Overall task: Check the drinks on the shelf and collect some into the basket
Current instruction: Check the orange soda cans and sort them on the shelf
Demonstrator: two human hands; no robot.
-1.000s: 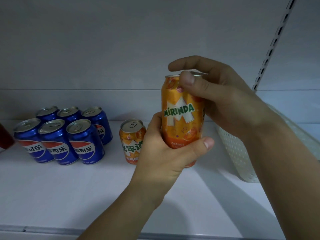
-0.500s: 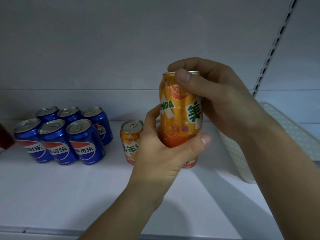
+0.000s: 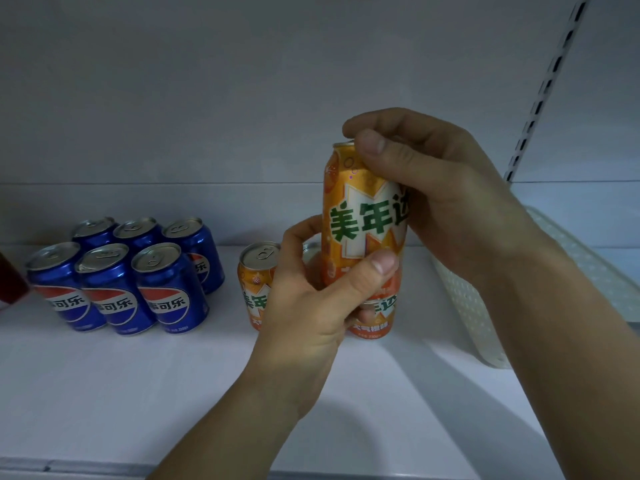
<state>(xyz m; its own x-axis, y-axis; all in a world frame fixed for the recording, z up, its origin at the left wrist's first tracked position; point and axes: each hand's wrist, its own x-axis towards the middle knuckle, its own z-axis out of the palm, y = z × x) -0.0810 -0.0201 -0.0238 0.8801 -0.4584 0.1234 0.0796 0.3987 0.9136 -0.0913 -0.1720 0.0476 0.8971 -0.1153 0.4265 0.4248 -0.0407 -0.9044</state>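
Head view, only view. Both hands hold one orange can (image 3: 363, 216) upright in the air above the white shelf (image 3: 138, 393), just in front of the can row. Left hand (image 3: 311, 306) wraps the lower part of the can, thumb (image 3: 377, 265) pressed across the front near the bottom of the label, other fingers curled round the back; grip closed tight on the can. Right hand (image 3: 433, 188) clamps the upper part from the right side, thumb over the front near the rim, index finger curled over the top; grip also closed on the can. Label faces the camera, green Chinese characters on a white band.

Two more orange cans stand on the shelf behind the hands: one (image 3: 258, 275) left of the left hand, top showing, one (image 3: 375, 317) mostly hidden under the held can, only its lower part visible. Six blue cans (image 3: 114, 275) stand in a tight two-by-three block at the left, well apart from the orange ones. A red object (image 3: 10, 282) is cut off at the left edge, can't tell what it is. White perforated basket (image 3: 460, 306) sits on the shelf at the right, partly hidden by the right forearm; contents not visible. Slotted shelf upright (image 3: 540, 98) runs up the back wall, upper right.
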